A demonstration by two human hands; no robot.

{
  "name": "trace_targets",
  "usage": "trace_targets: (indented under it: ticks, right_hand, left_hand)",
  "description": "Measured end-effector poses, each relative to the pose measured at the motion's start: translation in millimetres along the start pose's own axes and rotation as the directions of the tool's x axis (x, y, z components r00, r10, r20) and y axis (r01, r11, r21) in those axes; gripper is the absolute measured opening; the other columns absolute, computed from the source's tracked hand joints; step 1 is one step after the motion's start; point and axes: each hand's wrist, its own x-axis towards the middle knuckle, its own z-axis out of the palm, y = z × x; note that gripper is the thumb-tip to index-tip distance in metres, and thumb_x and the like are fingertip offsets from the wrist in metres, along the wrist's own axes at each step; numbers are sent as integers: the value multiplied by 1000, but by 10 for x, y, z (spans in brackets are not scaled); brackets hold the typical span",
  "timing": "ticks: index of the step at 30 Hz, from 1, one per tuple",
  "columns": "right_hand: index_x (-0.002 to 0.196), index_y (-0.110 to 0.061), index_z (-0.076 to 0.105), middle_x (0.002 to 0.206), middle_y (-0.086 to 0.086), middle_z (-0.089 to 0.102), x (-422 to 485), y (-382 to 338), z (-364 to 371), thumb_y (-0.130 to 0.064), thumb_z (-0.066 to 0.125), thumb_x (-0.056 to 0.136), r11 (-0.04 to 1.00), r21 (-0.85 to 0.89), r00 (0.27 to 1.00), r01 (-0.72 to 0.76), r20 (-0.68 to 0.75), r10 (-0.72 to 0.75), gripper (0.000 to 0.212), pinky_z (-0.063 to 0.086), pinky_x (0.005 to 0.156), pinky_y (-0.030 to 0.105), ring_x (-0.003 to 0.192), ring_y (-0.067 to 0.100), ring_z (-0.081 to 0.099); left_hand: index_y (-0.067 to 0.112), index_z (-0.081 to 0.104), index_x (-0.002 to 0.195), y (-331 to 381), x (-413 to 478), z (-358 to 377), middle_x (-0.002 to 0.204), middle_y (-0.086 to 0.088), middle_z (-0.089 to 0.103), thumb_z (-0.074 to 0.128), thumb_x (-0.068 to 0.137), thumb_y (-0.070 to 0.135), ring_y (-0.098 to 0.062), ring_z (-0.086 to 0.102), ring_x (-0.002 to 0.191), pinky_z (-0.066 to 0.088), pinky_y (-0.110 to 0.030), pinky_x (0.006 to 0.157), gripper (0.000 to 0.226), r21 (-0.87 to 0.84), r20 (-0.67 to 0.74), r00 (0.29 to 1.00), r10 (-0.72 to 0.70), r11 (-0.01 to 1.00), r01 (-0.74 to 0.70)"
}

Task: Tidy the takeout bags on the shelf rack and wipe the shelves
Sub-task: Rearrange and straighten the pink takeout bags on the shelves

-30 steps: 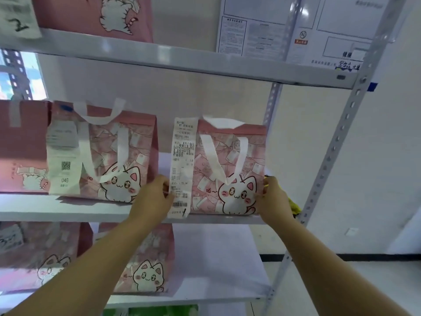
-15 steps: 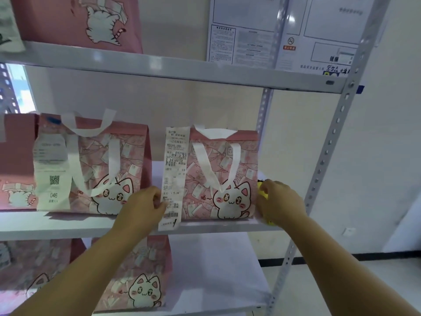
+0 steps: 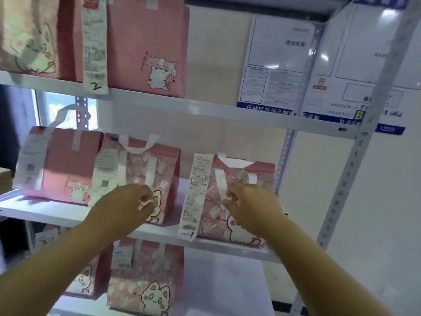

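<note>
Three pink takeout bags stand on the middle shelf [image 3: 57,213] of a white metal rack. The right cat-print bag [image 3: 257,179] carries a long receipt [image 3: 198,192] and white strap handles. My right hand [image 3: 250,206] hovers in front of it, fingertips curled at the lower end of a strap; whether it pinches the strap is unclear. My left hand [image 3: 127,206] is curled in front of the middle cat-print bag [image 3: 164,169], with nothing seen in it. A plainer pink bag [image 3: 66,165] stands further left.
More pink bags sit on the upper shelf [image 3: 205,110], one [image 3: 145,42] beside a receipt marked 2, and on the lower shelf [image 3: 145,281]. A perforated upright post [image 3: 355,167] bounds the rack on the right. Notices [image 3: 278,65] hang on the wall behind.
Both hands have left the sides of the right bag and risen in front of the bags. The camera has tilted up and moved closer. The yellow item near my right hand is gone from view.
</note>
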Motion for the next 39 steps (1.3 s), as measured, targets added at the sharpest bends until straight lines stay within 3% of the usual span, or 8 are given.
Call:
trace_targets:
  ticks: [5, 9, 14, 18, 22, 29, 34, 39]
  right_hand:
    - [105, -25, 57, 98, -7, 66, 312, -498, -200, -46, 46, 92, 990, 44, 989, 136, -72, -133, 26, 49, 66, 29, 80, 14, 60]
    - [93, -25, 56, 85, -7, 64, 622, -935, -347, -44, 44, 93, 973, 41, 967, 228, -130, -221, 22, 52, 64, 29, 71, 12, 59]
    - [100, -23, 57, 88, -6, 64, 1087, -1520, -522, -45, 48, 91, 954, 90, 947, 285, -179, -266, 25, 55, 72, 37, 75, 14, 60]
    - [103, -26, 59, 92, -8, 67, 1489, -2039, -595, -47, 50, 90, 950, 58, 905, 307, -326, -273, 26, 55, 70, 35, 76, 13, 61]
    - [99, -25, 61, 87, -9, 68, 1835, -2414, -646, -46, 53, 89, 959, 97, 888, 266, -412, -205, 25, 57, 65, 35, 73, 13, 63]
    - [90, -14, 60, 83, 0, 62, 2594, -3186, -700, -34, 62, 87, 974, 120, 781, 191, -620, -77, 20, 49, 60, 29, 70, 19, 57]
    - [86, -15, 49, 80, 3, 55, 3063, -3552, -789, -35, 56, 89, 999, -50, 838, 1, -544, -28, 21, 41, 60, 31, 69, 24, 51]
    - [72, -15, 42, 74, 2, 49, 3382, -3801, -863, -35, 56, 87, 974, -172, 929, -147, -361, 77, 29, 47, 62, 35, 70, 24, 52]
  left_hand:
    - [37, 54, 78, -258, -43, -468, 73, 22, 55, 62, 83, 41, 2, 55, 70, 48, -25, 63, 10, 93, -29, 1000, -9, 996, 11]
    - [32, 57, 82, -572, -21, -883, 73, 19, 57, 62, 84, 41, -1, 57, 71, 39, -16, 57, 10, 163, -87, 996, -26, 986, 40]
    - [22, 63, 79, -1078, 97, -1443, 75, 11, 63, 61, 85, 36, -6, 60, 68, 49, -24, 63, 15, 228, -159, 987, -19, 972, 56]
    - [26, 64, 85, -1642, 348, -1940, 78, 12, 63, 61, 85, 39, -2, 58, 67, 47, -23, 57, 13, 268, -216, 976, -15, 961, 74]
    - [31, 63, 83, -2087, 613, -2331, 75, 18, 61, 63, 82, 42, -6, 59, 71, 42, -24, 57, 12, 224, -301, 954, 4, 972, 67]
    - [29, 62, 89, -2823, 1095, -2936, 76, 19, 61, 62, 82, 38, -2, 61, 72, 46, -24, 61, 12, 99, -453, 888, 80, 994, -39]
    - [13, 55, 118, -3171, 1483, -3196, 109, -6, 59, 57, 87, 34, -25, 58, 96, 47, -38, 84, 38, 169, -532, 842, 86, 986, 6]
    - [7, 47, 127, -3439, 1801, -3289, 128, -14, 45, 47, 92, 36, -39, 43, 116, 40, -46, 94, 46, 223, -458, 888, -49, 960, 168]
